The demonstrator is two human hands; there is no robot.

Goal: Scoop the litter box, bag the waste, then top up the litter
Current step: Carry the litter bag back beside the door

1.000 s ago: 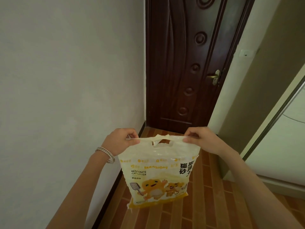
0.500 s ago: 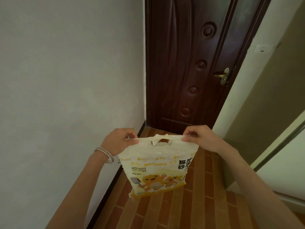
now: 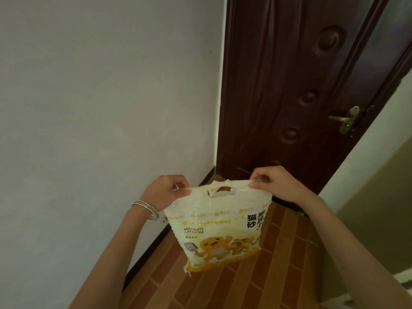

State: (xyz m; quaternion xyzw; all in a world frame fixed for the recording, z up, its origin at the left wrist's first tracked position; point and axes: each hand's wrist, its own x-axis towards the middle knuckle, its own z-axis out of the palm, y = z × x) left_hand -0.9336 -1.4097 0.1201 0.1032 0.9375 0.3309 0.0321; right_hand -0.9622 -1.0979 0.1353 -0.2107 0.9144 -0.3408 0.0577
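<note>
Head | left hand (image 3: 163, 192), right hand (image 3: 270, 182) pinch litter bag (image 3: 217, 221) top corners | held above floor (image 3: 278, 275)

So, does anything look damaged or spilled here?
The litter bag, pinched at its top corners by left hand and right hand, looks frayed at its lower left corner. No spilled litter shows on the floor.
</note>
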